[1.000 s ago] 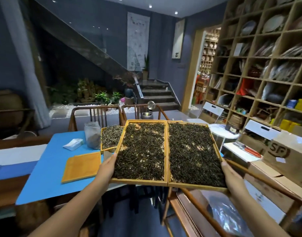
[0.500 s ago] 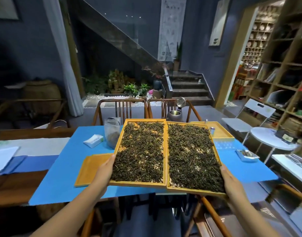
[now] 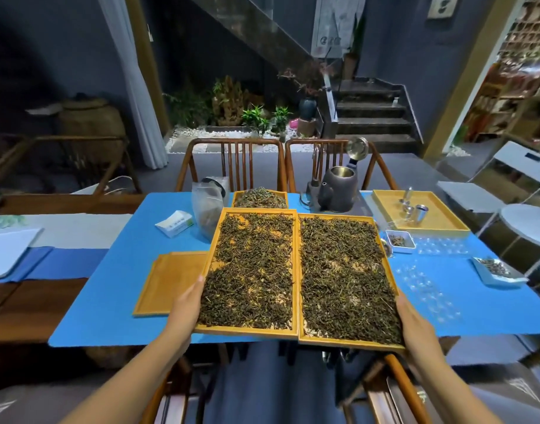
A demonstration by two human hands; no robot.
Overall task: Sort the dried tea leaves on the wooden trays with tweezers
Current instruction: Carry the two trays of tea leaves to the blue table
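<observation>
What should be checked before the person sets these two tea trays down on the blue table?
1. Grip: left hand holds the left tray at its outer edge, right hand the right tray. Ok.
2. Trays joined: inner edges meet side by side, roughly level. Ok.
3. Tea leaves all inside the rims, none seen spilling. Ok.
4. Landing spot: an empty tray lies partly under the left tray. Not ok.
5. Right side: a small white dish sits close to the right tray's far corner. Cannot tell whether it will clear.
6. Tweezers: none identifiable. Cannot tell.
</observation>
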